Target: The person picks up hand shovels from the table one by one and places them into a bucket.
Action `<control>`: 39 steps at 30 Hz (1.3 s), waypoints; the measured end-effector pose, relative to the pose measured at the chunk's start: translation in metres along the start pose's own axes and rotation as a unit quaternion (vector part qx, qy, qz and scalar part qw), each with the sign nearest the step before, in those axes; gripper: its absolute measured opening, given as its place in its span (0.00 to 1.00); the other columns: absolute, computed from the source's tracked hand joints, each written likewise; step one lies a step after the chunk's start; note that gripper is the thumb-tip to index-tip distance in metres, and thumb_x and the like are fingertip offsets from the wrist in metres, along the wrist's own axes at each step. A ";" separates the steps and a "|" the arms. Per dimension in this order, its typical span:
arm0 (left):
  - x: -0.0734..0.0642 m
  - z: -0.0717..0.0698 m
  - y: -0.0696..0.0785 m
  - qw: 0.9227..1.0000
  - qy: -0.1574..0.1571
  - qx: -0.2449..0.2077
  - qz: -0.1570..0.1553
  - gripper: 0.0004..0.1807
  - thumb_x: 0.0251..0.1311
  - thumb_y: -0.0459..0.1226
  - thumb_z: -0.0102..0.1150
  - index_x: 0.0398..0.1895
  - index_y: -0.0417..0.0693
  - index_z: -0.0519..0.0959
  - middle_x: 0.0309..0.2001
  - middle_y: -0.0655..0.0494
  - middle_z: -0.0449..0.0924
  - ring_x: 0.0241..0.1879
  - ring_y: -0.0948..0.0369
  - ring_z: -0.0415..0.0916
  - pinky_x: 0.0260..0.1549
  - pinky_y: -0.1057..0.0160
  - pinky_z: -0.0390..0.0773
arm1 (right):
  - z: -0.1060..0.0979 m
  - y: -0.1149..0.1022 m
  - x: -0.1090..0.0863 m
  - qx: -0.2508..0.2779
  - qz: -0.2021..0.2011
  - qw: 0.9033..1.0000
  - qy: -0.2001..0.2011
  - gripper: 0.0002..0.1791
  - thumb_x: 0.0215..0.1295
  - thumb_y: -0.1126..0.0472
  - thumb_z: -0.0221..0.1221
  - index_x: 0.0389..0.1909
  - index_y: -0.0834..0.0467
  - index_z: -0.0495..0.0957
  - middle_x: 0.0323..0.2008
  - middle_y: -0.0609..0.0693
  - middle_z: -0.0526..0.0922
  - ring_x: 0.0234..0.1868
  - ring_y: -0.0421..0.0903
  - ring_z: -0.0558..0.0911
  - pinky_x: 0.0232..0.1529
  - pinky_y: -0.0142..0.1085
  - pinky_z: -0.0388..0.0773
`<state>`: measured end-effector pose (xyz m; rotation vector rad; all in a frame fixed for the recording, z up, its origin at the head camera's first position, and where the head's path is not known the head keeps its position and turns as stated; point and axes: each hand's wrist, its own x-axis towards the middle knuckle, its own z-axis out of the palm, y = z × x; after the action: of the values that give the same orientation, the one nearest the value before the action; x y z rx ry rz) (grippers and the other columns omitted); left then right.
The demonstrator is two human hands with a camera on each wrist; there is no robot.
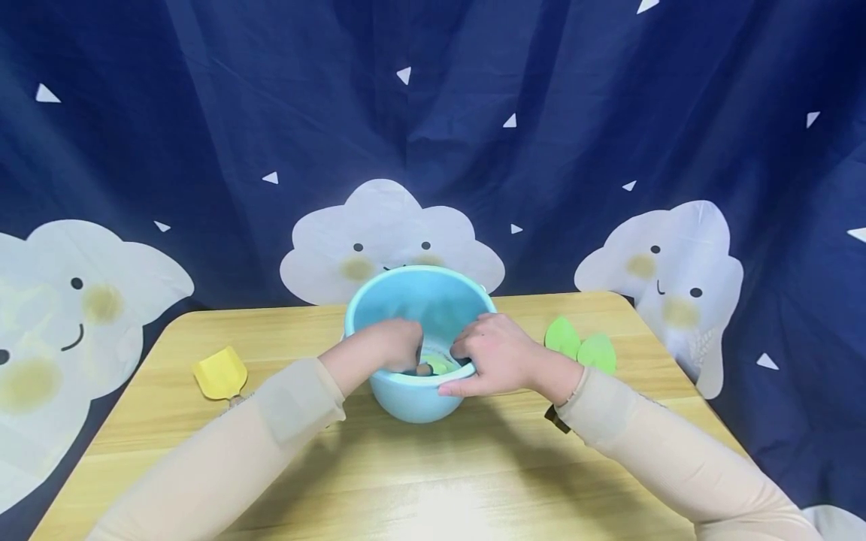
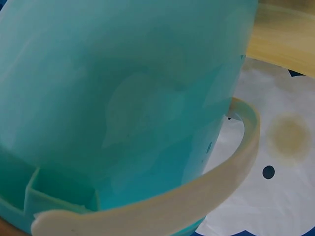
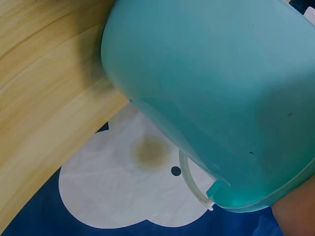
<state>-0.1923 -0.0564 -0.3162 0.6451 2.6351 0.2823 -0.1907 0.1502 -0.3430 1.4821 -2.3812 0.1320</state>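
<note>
A light blue bucket (image 1: 414, 400) stands on the wooden table in the head view, its mouth tipped toward me. My left hand (image 1: 389, 347) reaches over the rim into it, and its fingertips are mostly hidden. Beside those fingers, inside the bucket, lies a small light green piece (image 1: 441, 365); whether they hold it is unclear. With my right hand (image 1: 499, 355) I grip the right front of the rim, thumb outside and fingers inside. A cream handle (image 2: 216, 191) curves along the bucket in the left wrist view. The right wrist view shows the bucket's smooth wall (image 3: 206, 88).
To the left on the table (image 1: 298, 330) lies a yellow shovel (image 1: 222, 373), partly behind my left sleeve. Two green leaf-shaped pieces (image 1: 561, 336) are at the right, near my right forearm. A dark blue curtain (image 1: 460, 143) with printed clouds hangs behind the table's far edge.
</note>
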 end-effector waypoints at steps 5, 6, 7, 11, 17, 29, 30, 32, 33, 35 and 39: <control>0.000 0.000 0.001 1.000 -0.001 0.004 -0.004 0.16 0.61 0.44 0.68 0.20 0.47 0.79 0.21 0.56 0.79 0.25 0.59 0.75 0.31 0.61 0.78 | -0.001 0.000 0.000 -0.005 -0.004 1.000 0.005 0.37 0.61 0.19 0.40 0.12 0.46 0.57 0.13 0.38 0.57 0.16 0.38 0.58 0.23 0.35 0.57; -0.001 0.000 0.001 1.000 -0.001 0.004 -0.004 0.15 0.61 0.44 0.68 0.20 0.47 0.79 0.21 0.57 0.79 0.25 0.59 0.75 0.31 0.61 0.78 | -0.001 0.000 0.000 -0.005 -0.004 1.000 0.005 0.37 0.61 0.19 0.40 0.12 0.46 0.57 0.13 0.38 0.57 0.16 0.38 0.58 0.23 0.35 0.57; -0.001 0.000 0.001 1.000 -0.001 0.003 -0.005 0.15 0.61 0.44 0.68 0.20 0.47 0.80 0.21 0.57 0.79 0.25 0.59 0.75 0.32 0.61 0.78 | -0.001 0.000 0.000 -0.005 -0.004 1.000 0.004 0.37 0.61 0.19 0.41 0.12 0.46 0.57 0.13 0.38 0.57 0.16 0.38 0.59 0.23 0.35 0.57; -0.001 0.001 0.000 1.000 0.002 -0.001 -0.004 0.16 0.60 0.44 0.69 0.19 0.48 0.80 0.21 0.57 0.79 0.25 0.59 0.75 0.31 0.61 0.78 | -0.002 -0.001 0.000 -0.004 -0.003 1.000 0.001 0.36 0.61 0.20 0.42 0.12 0.46 0.57 0.13 0.38 0.57 0.16 0.38 0.58 0.23 0.35 0.57; -0.002 0.001 0.000 1.000 0.010 -0.012 -0.003 0.15 0.60 0.44 0.70 0.20 0.48 0.80 0.20 0.57 0.79 0.24 0.59 0.76 0.31 0.61 0.78 | -0.002 -0.001 0.001 -0.002 -0.002 1.000 0.003 0.37 0.61 0.20 0.42 0.12 0.46 0.57 0.13 0.38 0.56 0.16 0.38 0.58 0.23 0.35 0.57; -0.002 0.002 -0.001 0.999 0.030 -0.009 -0.010 0.11 0.58 0.42 0.71 0.25 0.47 0.81 0.23 0.58 0.79 0.28 0.58 0.77 0.35 0.59 0.79 | -0.001 0.000 0.000 -0.002 0.000 1.000 0.000 0.37 0.61 0.19 0.41 0.12 0.46 0.57 0.13 0.37 0.57 0.16 0.38 0.59 0.23 0.35 0.58; -0.002 0.002 -0.001 0.999 0.032 -0.009 -0.011 0.11 0.58 0.42 0.71 0.25 0.47 0.81 0.23 0.58 0.80 0.29 0.58 0.77 0.35 0.59 0.79 | -0.001 0.000 0.000 -0.003 0.000 1.000 0.000 0.37 0.61 0.19 0.41 0.12 0.45 0.58 0.13 0.37 0.58 0.16 0.38 0.59 0.23 0.35 0.58; -0.001 0.001 -0.001 0.999 0.035 -0.010 -0.013 0.11 0.58 0.43 0.72 0.25 0.48 0.82 0.24 0.59 0.80 0.30 0.58 0.77 0.36 0.59 0.79 | 0.000 0.000 0.000 -0.003 -0.001 1.000 0.000 0.36 0.61 0.19 0.41 0.12 0.45 0.58 0.13 0.37 0.58 0.16 0.38 0.59 0.23 0.35 0.58; -0.001 0.002 -0.001 0.999 0.037 -0.012 -0.013 0.11 0.57 0.43 0.72 0.25 0.48 0.82 0.24 0.59 0.80 0.30 0.58 0.77 0.36 0.59 0.79 | 0.000 0.000 0.000 -0.003 -0.001 1.000 0.001 0.36 0.61 0.19 0.41 0.12 0.45 0.58 0.13 0.37 0.58 0.16 0.38 0.59 0.23 0.35 0.58; -0.001 0.002 -0.002 0.999 0.041 -0.014 -0.014 0.11 0.57 0.43 0.73 0.25 0.48 0.82 0.25 0.59 0.80 0.30 0.58 0.77 0.37 0.59 0.79 | 0.000 0.001 0.000 -0.003 -0.001 1.000 0.001 0.36 0.61 0.19 0.41 0.12 0.45 0.58 0.13 0.37 0.58 0.16 0.38 0.59 0.23 0.35 0.58; 0.000 0.003 -0.003 0.998 0.055 -0.021 -0.014 0.10 0.55 0.42 0.74 0.27 0.49 0.82 0.26 0.59 0.80 0.31 0.58 0.77 0.38 0.59 0.79 | 0.001 0.001 0.000 -0.003 0.001 1.000 0.001 0.36 0.61 0.19 0.41 0.12 0.45 0.58 0.13 0.37 0.58 0.16 0.38 0.59 0.23 0.35 0.58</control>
<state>-0.1919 -0.0587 -0.3196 0.5943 2.7338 0.3730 -0.1913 0.1504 -0.3437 1.4772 -2.3792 0.1248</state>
